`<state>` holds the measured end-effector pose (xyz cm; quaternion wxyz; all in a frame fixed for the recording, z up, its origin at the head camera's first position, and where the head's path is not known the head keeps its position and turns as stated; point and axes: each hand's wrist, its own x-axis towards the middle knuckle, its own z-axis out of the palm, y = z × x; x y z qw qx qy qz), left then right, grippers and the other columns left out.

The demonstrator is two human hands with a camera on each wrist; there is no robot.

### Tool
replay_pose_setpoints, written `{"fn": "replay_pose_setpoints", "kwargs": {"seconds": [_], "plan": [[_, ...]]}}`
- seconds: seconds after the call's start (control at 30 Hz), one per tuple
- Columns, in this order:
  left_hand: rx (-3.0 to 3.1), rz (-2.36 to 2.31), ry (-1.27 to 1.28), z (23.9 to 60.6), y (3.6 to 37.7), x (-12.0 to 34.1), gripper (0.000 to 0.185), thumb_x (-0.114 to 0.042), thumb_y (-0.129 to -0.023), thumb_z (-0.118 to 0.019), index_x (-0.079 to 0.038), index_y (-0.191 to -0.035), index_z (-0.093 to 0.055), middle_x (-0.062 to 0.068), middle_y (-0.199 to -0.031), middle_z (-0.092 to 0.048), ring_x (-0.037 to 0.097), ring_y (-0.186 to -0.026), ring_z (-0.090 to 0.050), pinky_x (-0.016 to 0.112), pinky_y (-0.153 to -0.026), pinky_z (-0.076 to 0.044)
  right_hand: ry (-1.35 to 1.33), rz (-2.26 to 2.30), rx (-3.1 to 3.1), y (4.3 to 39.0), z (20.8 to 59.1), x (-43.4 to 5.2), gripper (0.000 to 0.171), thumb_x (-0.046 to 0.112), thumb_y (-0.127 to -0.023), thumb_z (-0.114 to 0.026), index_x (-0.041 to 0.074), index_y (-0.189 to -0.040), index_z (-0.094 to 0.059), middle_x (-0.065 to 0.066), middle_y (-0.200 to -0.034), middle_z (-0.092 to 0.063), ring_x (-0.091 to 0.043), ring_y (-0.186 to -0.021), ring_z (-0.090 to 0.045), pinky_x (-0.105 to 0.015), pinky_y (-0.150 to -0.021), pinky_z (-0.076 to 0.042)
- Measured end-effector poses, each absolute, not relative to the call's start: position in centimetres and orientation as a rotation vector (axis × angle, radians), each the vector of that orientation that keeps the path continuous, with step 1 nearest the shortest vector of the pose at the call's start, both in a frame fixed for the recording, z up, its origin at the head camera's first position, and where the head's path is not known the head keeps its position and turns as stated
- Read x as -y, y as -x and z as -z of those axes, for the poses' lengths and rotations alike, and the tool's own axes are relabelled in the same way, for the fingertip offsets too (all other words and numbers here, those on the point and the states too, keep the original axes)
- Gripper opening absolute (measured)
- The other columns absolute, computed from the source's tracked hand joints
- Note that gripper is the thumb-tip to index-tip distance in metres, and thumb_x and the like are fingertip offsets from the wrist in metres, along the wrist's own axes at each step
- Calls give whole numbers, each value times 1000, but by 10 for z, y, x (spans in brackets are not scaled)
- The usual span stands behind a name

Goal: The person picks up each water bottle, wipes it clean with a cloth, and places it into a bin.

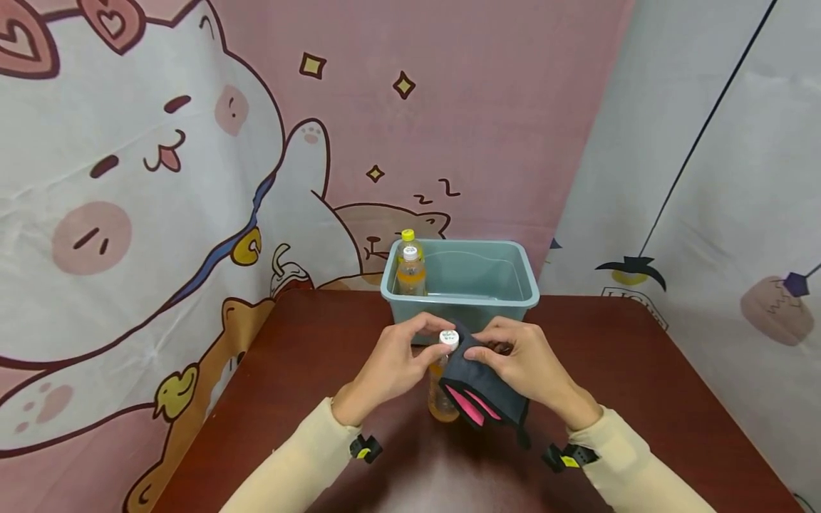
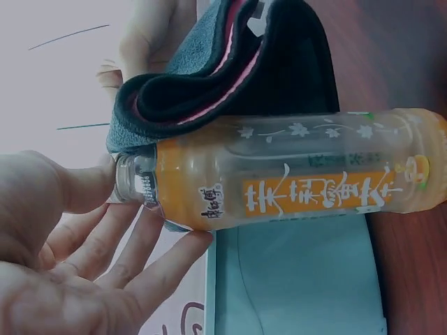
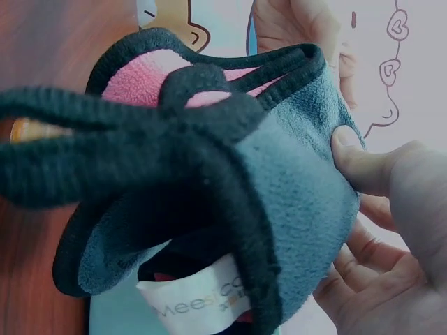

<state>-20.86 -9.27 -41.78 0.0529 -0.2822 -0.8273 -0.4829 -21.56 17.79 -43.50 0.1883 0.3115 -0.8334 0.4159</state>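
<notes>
My left hand (image 1: 399, 363) pinches the white cap (image 1: 449, 340) of a plastic tea bottle (image 2: 300, 167) between thumb and fingers. The bottle has an orange label with white characters and stands upright on the table. My right hand (image 1: 526, 356) grips a folded cloth (image 1: 487, 385), dark grey-blue outside and pink inside, with black edging. In the left wrist view the cloth lies against the bottle's neck and upper side. A white tag (image 3: 199, 296) and a black hanging loop (image 3: 84, 143) show on the cloth in the right wrist view.
Behind the hands stands a light blue plastic bin (image 1: 529, 285) on the dark red table (image 1: 321, 385). At its left end are two bottles, one with a yellow cap (image 1: 408, 234) and one with a white cap (image 1: 410, 253). A printed curtain (image 1: 487, 142) hangs behind the table.
</notes>
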Motion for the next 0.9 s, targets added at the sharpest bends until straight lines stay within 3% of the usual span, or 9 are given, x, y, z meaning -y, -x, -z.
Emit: {"fn": "replay_pose_setpoints", "kwargs": {"seconds": [0.13,0.4,0.57,0.73,0.9], "plan": [[2531,1445,860,417,209,93,34,-17,-110,-83,-22,-143,-78,0,-137,-85,15,-116,-83,24,-90,-67,-842,-1143,2378,214,437,-173,23,16,-95,-99,16,-116,-93,11,-98,-78,-1,-75,-65,-24,-65,-59],[2511,1425,882,420,208,94,35,-21,-110,-85,-22,-145,-78,-3,-139,-83,15,-131,-79,36,-111,-67,-794,-1129,2382,211,448,-167,33,14,-98,-95,9,-130,-89,4,-111,-78,-2,-81,-60,-23,-68,-56],[2488,1429,855,424,210,94,33,-23,-109,-86,-21,-141,-79,-3,-136,-82,15,-131,-78,38,-111,-67,-837,-1106,2355,212,453,-163,33,13,-99,-93,8,-132,-89,-3,-125,-78,-9,-95,-69,-25,-73,-59],[2462,1447,832,424,213,94,32,-23,-105,-90,-22,-136,-81,-3,-129,-85,16,-124,-81,52,-112,-67,-839,-1101,2355,212,456,-159,37,14,-101,-92,8,-137,-86,-2,-134,-77,-18,-111,-77,-28,-85,-66],[2460,1458,814,423,215,95,31,-23,-102,-94,-23,-130,-83,-5,-120,-88,15,-118,-83,43,-108,-69,-846,-1093,2310,210,458,-155,38,9,-98,-92,6,-136,-86,-2,-130,-78,-19,-109,-79,-29,-86,-67]]}}
